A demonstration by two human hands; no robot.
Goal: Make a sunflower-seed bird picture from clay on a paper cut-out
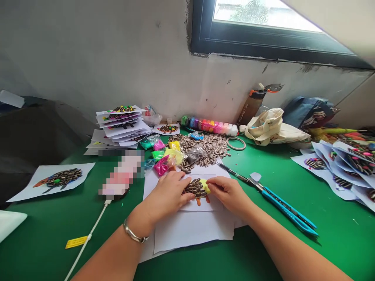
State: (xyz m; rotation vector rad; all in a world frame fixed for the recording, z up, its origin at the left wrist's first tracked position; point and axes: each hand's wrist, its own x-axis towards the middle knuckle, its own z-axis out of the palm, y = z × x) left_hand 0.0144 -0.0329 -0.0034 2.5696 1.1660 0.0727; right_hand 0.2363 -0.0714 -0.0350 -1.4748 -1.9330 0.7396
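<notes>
A small white card point(202, 205) lies on loose white sheets point(190, 230) on the green table point(293, 187). On the card is a yellow clay shape covered with striped sunflower seeds point(197, 188), with orange clay feet below. My left hand point(169, 194) rests on the card's left side, fingers curled, their tips against the seeds. My right hand point(230, 192) is pinched at the yellow right end of the shape; anything held in the pinch is too small to see. A silver bracelet sits on my left wrist.
A heap of sunflower seeds point(209, 146) and small bags of coloured clay point(165, 156) lie just behind the card. Blue-handled scissors point(278, 203) lie to the right. Finished seed pictures are stacked at back left point(123, 123) and far right point(348, 164). A white cable point(88, 238) runs at front left.
</notes>
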